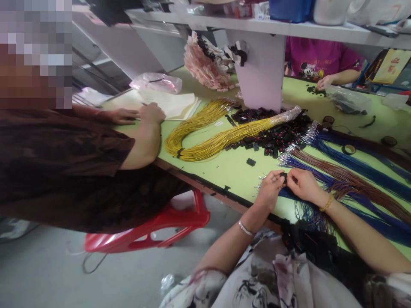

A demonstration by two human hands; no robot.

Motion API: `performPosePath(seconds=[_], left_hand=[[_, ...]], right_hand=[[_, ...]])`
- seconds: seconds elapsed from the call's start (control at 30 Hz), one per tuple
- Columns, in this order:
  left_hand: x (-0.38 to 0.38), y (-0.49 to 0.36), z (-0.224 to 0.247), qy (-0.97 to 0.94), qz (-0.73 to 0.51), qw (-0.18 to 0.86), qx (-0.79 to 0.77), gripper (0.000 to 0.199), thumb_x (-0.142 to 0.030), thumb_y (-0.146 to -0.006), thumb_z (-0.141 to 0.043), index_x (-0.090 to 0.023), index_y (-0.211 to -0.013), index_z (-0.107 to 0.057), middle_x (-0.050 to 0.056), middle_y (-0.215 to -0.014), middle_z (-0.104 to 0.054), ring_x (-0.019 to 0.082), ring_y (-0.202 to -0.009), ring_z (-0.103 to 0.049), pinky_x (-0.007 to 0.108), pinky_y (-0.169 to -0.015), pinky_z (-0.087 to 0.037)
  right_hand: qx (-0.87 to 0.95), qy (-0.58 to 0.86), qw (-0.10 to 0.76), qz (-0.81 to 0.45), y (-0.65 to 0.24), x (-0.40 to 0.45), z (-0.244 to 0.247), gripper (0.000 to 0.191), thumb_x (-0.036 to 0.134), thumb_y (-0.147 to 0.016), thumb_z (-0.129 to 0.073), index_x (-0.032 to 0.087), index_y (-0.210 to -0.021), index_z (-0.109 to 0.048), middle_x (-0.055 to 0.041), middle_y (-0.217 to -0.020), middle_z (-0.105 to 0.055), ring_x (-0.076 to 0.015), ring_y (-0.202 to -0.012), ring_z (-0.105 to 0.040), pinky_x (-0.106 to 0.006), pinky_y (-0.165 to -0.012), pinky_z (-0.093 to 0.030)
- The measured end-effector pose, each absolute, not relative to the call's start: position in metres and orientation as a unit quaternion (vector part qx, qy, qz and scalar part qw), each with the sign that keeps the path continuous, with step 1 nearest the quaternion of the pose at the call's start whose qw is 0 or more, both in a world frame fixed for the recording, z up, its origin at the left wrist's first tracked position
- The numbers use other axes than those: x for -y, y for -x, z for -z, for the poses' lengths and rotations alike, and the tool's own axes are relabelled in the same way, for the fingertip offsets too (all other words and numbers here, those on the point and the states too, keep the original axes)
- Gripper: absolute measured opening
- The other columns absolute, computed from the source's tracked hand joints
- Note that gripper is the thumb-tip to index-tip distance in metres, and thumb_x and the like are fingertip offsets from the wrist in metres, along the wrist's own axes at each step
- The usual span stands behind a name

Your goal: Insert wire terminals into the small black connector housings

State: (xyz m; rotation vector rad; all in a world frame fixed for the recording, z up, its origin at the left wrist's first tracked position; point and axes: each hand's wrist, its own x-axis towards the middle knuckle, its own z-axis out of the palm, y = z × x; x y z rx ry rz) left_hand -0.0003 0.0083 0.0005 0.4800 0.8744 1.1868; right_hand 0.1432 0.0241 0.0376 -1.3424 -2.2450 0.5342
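Observation:
My left hand [270,187] is closed on a small black connector [283,177] near the table's front edge. From the other side, my right hand [301,183] pinches at the same connector, its fingertips close to those of my left hand. Any wire between the fingers is too small to make out. Blue wires [289,194] lie beneath my hands. Brown wires [346,171] and more blue ones stretch off to the right. Beyond my hands is a heap of black connectors [272,139], with a yellow wire bundle [199,147] curving beside it.
At the left a person leans over the green table [205,171], hands at papers [173,105]. A red stool [160,229] stands below. Across the table, a person in purple [321,60] handles small black parts. A shelf [224,26] crosses overhead.

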Motion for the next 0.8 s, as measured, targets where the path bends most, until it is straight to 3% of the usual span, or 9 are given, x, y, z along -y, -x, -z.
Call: performPosePath(seconds=[0.33, 0.47, 0.6, 0.8], left_hand=[[-0.007, -0.004, -0.004, -0.242, -0.530, 0.703, -0.408, 0.029, -0.018, -0.065, -0.074, -0.015, -0.091, -0.063, 0.001, -0.075, -0.060, 0.009, -0.067, -0.053, 0.023, -0.067, -0.041], [-0.012, -0.007, -0.007, -0.238, -0.528, 0.710, -0.400, 0.026, -0.020, -0.067, -0.072, -0.016, -0.091, -0.064, 0.002, -0.082, -0.060, 0.010, -0.072, -0.053, 0.025, -0.071, -0.042], [-0.017, -0.009, -0.006, -0.220, -0.521, 0.723, -0.397, 0.026, -0.020, -0.066, -0.073, -0.016, -0.090, -0.063, 0.003, -0.083, -0.059, 0.011, -0.075, -0.054, 0.026, -0.072, -0.043], [-0.019, -0.008, -0.001, -0.211, -0.512, 0.734, -0.392, 0.028, -0.021, -0.065, -0.075, -0.015, -0.090, -0.063, 0.002, -0.081, -0.058, 0.010, -0.073, -0.054, 0.025, -0.072, -0.044]], right_hand=[[0.803, 0.497, 0.232, -0.235, -0.147, -0.024, -0.033, 0.018, 0.019, -0.079, -0.048, 0.018, -0.062, -0.051, 0.0012, -0.056, -0.052, -0.0104, -0.051, -0.040, -0.023, -0.052, -0.027], [0.782, 0.518, 0.254, -0.234, -0.172, -0.054, -0.036, 0.019, 0.025, -0.086, -0.045, 0.017, -0.078, -0.061, -0.0015, -0.070, -0.062, -0.0127, -0.061, -0.050, -0.023, -0.057, -0.032], [0.741, 0.650, 0.148, -0.078, -0.202, -0.087, -0.032, 0.013, 0.028, -0.079, -0.057, 0.019, -0.082, -0.065, -0.0055, -0.080, -0.062, -0.0152, -0.064, -0.050, -0.025, -0.057, -0.028], [0.754, 0.645, 0.094, -0.078, -0.213, -0.097, -0.026, 0.014, 0.025, -0.083, -0.050, 0.019, -0.078, -0.061, -0.0057, -0.082, -0.066, -0.0168, -0.068, -0.053, -0.026, -0.058, -0.027]])
